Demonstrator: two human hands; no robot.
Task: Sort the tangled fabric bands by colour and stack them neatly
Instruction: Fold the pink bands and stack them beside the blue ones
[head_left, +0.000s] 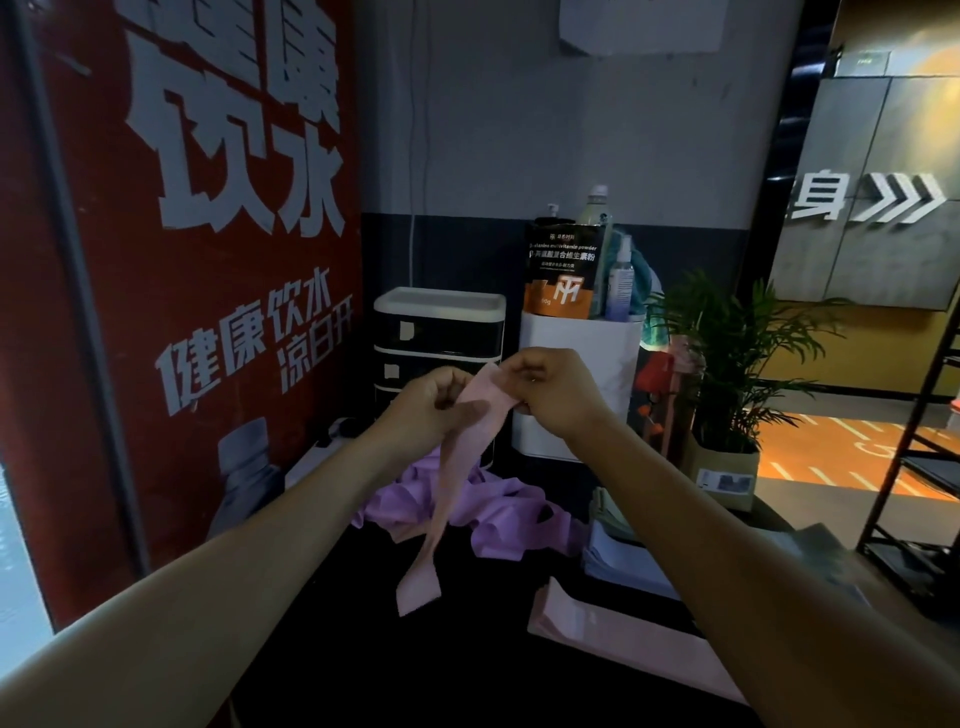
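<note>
1. So, at far left stands the red poster (208, 260); it plays no part in your sorting.
2. Your left hand (431, 402) is raised over the dark table (415, 665), its fingers curled round the upper end of a pink band (452, 488): a closed grip, pinching cloth.
3. That band runs across to your right hand and also hangs down between your forearms, twisted, with its free end dangling just over the table, in front of the heap.
4. Behind the hanging band lies the purple heap (498, 514), loose and knotted on the table below the black drawers (439, 353). As far as you can see it is unsorted, so most of the work looks to be ahead of you.
5. Your right hand (550, 395) pinches the same band's top edge, fingers curled shut on it, just beside your left hand; the two seem to be spreading or smoothing the end.
6. Right of the heap, nearer you, a flat pink stack (623, 644) rests on the table, partly hidden by your right forearm. It looks like the finished part: pink set apart and laid neatly.
7. By that reading, the band in hand belongs on that stack, and no purple stack shows yet.
</note>
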